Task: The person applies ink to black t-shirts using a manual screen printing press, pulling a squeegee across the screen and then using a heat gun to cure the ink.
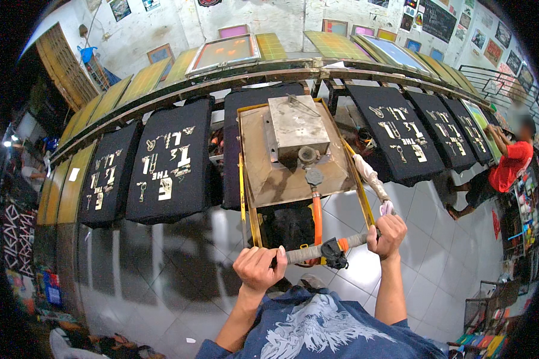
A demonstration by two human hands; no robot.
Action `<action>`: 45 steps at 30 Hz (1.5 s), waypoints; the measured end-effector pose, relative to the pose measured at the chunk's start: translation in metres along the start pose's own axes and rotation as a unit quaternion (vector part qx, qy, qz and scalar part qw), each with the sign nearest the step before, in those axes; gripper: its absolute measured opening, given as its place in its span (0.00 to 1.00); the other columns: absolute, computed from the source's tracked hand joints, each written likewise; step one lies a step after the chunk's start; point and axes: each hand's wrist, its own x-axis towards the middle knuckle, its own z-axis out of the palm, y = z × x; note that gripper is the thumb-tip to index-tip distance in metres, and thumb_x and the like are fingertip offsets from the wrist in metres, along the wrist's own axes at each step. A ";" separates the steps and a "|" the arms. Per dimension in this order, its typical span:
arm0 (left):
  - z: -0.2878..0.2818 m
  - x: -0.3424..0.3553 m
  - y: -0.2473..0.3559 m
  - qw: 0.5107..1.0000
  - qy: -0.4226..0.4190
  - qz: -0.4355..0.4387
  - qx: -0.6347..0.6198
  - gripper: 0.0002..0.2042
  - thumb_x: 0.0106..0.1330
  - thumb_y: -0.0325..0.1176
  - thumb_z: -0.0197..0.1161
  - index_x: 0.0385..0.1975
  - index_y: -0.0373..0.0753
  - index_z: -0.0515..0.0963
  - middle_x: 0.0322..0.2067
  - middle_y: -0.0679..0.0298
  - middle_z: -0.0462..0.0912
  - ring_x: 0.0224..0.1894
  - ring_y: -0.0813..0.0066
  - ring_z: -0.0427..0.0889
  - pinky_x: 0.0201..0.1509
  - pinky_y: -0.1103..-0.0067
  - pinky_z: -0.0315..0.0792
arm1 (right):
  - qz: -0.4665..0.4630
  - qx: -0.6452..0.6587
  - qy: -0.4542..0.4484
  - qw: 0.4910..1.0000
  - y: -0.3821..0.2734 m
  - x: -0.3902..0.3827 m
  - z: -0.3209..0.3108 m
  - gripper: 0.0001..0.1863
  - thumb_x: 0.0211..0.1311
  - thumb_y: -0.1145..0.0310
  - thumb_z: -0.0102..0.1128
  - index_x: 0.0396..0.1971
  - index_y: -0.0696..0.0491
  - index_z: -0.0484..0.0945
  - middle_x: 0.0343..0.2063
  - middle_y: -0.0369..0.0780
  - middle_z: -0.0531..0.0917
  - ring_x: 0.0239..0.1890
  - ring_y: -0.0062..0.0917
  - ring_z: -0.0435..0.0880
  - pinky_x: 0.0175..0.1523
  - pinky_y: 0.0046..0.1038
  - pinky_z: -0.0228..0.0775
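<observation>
My left hand [260, 266] and my right hand [387, 238] are both closed round the grey-wrapped handle bar [302, 255] of a metal frame with yellow side rails [363, 200]. The frame carries a stained metal hood [269, 182] topped by a steel box [293, 119], with a valve [313, 175] and an orange hose [318, 212] running toward me. A black bundle [334, 254] is tied to the bar, and a cloth-wrapped pipe [368, 176] runs down the right side. The hood sits over a black shirt [236, 96] on a board; whether they touch I cannot tell.
Boards with printed black shirts stand left [161, 203] and right [416, 167] along a metal rail [203, 84]. Screens [221, 54] and yellow boards lie behind. A person in red [509, 164] works at the far right. Cluttered shelves [521, 209] line the right edge.
</observation>
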 end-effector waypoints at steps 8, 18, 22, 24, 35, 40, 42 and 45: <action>0.000 0.002 -0.002 1.000 0.007 0.014 0.008 0.12 0.61 0.33 0.68 0.15 0.43 0.78 0.13 0.67 0.73 0.15 0.69 0.72 0.23 0.73 0.61 | 0.010 -0.007 -0.014 1.000 -0.001 -0.001 -0.002 0.15 0.47 0.64 0.56 0.13 0.52 0.60 0.13 0.42 0.62 0.16 0.38 0.63 0.26 0.38 0.54; 0.001 0.002 -0.001 1.000 0.004 0.011 0.020 0.13 0.60 0.32 0.68 0.14 0.43 0.75 0.12 0.67 0.71 0.15 0.67 0.71 0.22 0.72 0.61 | 0.000 -0.010 -0.001 1.000 0.001 -0.003 -0.001 0.16 0.50 0.63 0.57 0.13 0.52 0.61 0.13 0.42 0.64 0.16 0.38 0.64 0.26 0.38 0.55; 0.000 0.001 -0.002 1.000 0.018 0.012 0.021 0.13 0.59 0.32 0.68 0.14 0.43 0.75 0.13 0.66 0.71 0.15 0.66 0.70 0.22 0.71 0.61 | 0.001 -0.023 -0.016 1.000 0.001 -0.004 -0.002 0.16 0.52 0.61 0.58 0.13 0.50 0.64 0.13 0.41 0.66 0.16 0.38 0.66 0.25 0.38 0.56; 0.000 0.001 -0.001 1.000 0.016 0.008 0.020 0.13 0.59 0.32 0.68 0.14 0.43 0.75 0.13 0.65 0.71 0.15 0.65 0.70 0.22 0.70 0.61 | 0.009 -0.011 -0.016 1.000 0.003 -0.007 -0.001 0.17 0.54 0.57 0.60 0.13 0.47 0.67 0.14 0.40 0.68 0.16 0.39 0.68 0.24 0.39 0.57; 0.002 -0.004 -0.002 1.000 0.003 0.005 0.015 0.11 0.61 0.30 0.66 0.17 0.40 0.75 0.16 0.61 0.74 0.17 0.60 0.72 0.24 0.67 0.62 | 0.008 -0.005 -0.016 1.000 -0.002 0.001 -0.006 0.13 0.45 0.64 0.60 0.14 0.50 0.65 0.13 0.39 0.67 0.16 0.36 0.67 0.26 0.36 0.58; 0.002 -0.004 0.000 1.000 0.005 0.013 0.027 0.11 0.61 0.30 0.65 0.17 0.41 0.75 0.15 0.61 0.74 0.17 0.60 0.72 0.24 0.67 0.62 | 0.004 -0.003 -0.021 1.000 0.000 0.000 -0.008 0.15 0.47 0.61 0.63 0.14 0.49 0.66 0.14 0.37 0.68 0.17 0.34 0.70 0.26 0.35 0.60; 0.005 -0.001 -0.001 0.999 0.017 0.016 0.029 0.11 0.61 0.32 0.66 0.16 0.41 0.77 0.15 0.63 0.73 0.17 0.62 0.72 0.24 0.68 0.62 | 0.001 -0.007 -0.022 1.000 0.003 -0.002 -0.007 0.16 0.48 0.60 0.64 0.14 0.48 0.66 0.14 0.36 0.69 0.18 0.33 0.71 0.26 0.35 0.60; 0.006 -0.002 0.002 0.999 0.034 0.012 0.040 0.12 0.61 0.31 0.65 0.15 0.41 0.74 0.15 0.62 0.72 0.17 0.61 0.72 0.24 0.68 0.61 | -0.003 -0.006 -0.021 1.000 0.005 -0.003 -0.005 0.16 0.49 0.60 0.64 0.14 0.48 0.66 0.14 0.36 0.70 0.17 0.32 0.72 0.27 0.34 0.62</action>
